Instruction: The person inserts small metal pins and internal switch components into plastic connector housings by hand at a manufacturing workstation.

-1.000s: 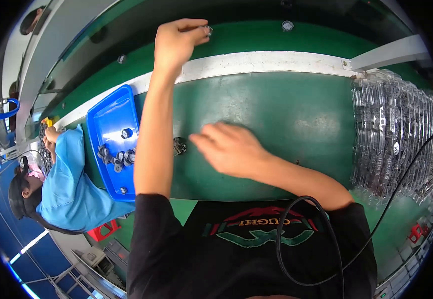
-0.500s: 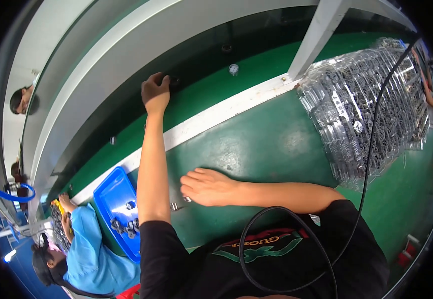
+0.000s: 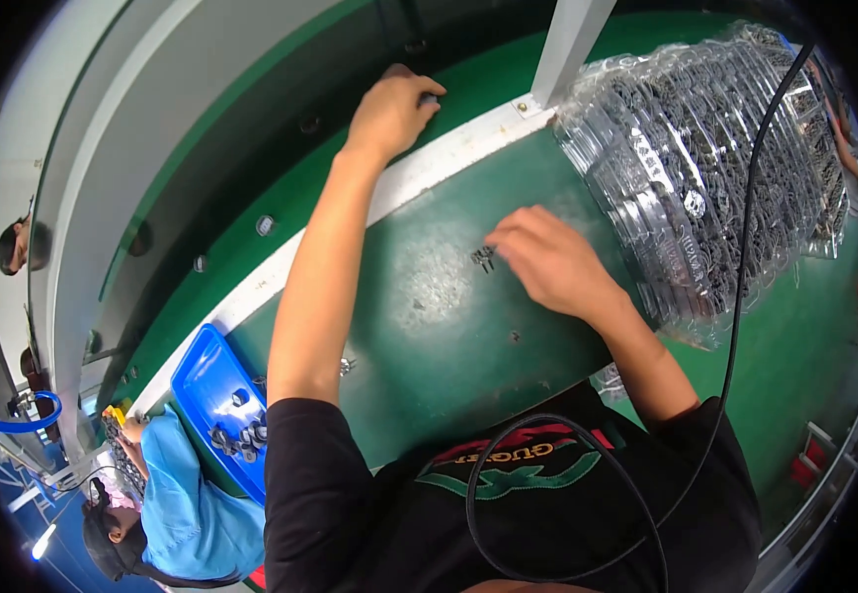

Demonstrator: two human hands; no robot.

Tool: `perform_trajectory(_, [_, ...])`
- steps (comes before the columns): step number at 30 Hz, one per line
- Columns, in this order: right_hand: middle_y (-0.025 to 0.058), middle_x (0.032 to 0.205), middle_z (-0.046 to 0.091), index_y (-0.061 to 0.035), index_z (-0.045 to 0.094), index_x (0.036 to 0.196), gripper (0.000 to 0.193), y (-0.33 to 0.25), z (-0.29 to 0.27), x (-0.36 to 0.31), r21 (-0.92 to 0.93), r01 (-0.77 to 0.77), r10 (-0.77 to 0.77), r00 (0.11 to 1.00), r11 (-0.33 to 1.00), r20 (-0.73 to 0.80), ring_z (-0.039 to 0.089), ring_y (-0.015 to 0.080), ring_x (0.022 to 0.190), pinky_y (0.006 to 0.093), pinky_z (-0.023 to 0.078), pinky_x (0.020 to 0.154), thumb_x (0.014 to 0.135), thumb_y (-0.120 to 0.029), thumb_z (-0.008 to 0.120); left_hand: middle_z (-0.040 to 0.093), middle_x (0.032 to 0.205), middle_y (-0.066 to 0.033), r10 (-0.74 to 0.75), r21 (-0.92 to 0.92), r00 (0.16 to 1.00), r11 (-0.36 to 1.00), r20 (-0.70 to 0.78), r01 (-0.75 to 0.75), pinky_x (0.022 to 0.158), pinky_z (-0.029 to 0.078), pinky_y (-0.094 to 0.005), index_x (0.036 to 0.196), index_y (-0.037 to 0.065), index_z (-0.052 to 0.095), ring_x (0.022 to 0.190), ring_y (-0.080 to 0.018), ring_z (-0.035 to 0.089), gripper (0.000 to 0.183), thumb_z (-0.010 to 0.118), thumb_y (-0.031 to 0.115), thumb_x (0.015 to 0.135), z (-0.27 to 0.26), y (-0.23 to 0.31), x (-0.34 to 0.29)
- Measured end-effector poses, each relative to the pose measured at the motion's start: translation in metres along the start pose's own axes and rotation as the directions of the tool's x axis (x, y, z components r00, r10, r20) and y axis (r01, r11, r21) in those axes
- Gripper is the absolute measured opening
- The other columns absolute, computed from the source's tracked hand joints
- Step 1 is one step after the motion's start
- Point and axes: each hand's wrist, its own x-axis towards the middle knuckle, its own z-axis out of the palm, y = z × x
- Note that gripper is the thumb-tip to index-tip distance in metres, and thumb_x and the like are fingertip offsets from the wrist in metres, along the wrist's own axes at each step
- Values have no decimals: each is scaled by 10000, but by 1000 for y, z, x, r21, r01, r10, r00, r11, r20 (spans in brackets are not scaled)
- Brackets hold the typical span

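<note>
My left hand (image 3: pixel 389 117) reaches over the white rail. Its thumb and fingers close around a small dark rounded part (image 3: pixel 431 99) above the green strip, most of it hidden by the fingers. My right hand (image 3: pixel 552 265) is over the green tabletop (image 3: pixel 429 346), slightly blurred by motion. At its fingertips are small shiny metal pieces (image 3: pixel 484 259), which it appears to pinch; their exact shape is smeared. Another small metal piece (image 3: pixel 347 366) lies beside my left forearm, and a tiny dark bit (image 3: pixel 516 336) lies below my right hand.
Small round parts (image 3: pixel 266 225) sit along the green strip behind the white rail (image 3: pixel 449 158). A blue tray (image 3: pixel 213 381) with dark parts is at left, near a co-worker in blue (image 3: pixel 192 494). Clear plastic packs (image 3: pixel 686 178) are piled at right, crossed by a black cable (image 3: pixel 742 247).
My left hand has moved right along the strip and closed on the dark part. My right hand has lifted and swung away from my left forearm, with metal pieces at its fingertips. The view has shifted.
</note>
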Motion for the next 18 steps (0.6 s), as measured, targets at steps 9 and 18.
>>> perform_trajectory(9, [84, 934, 608, -64, 705, 1031, 347, -1, 8, 1, -58, 34, -30, 997, 998, 66, 578, 252, 824, 349, 504, 737, 715, 72, 662, 676, 1037, -91, -511, -891, 851, 319, 125, 322, 873, 521, -264, 1247, -50, 619, 920, -129, 647, 423, 687, -82, 832, -45, 67, -132])
perform_trajectory(18, [68, 889, 676, -33, 714, 1014, 200, -22, 20, 56, 461, -113, 162, 985, 880, -67, 655, 167, 768, 282, 510, 639, 835, 52, 685, 679, 1113, -209, -641, -994, 767, 66, 21, 83, 879, 587, -330, 1189, -89, 594, 976, -248, 699, 416, 702, -165, 795, -38, 91, -212])
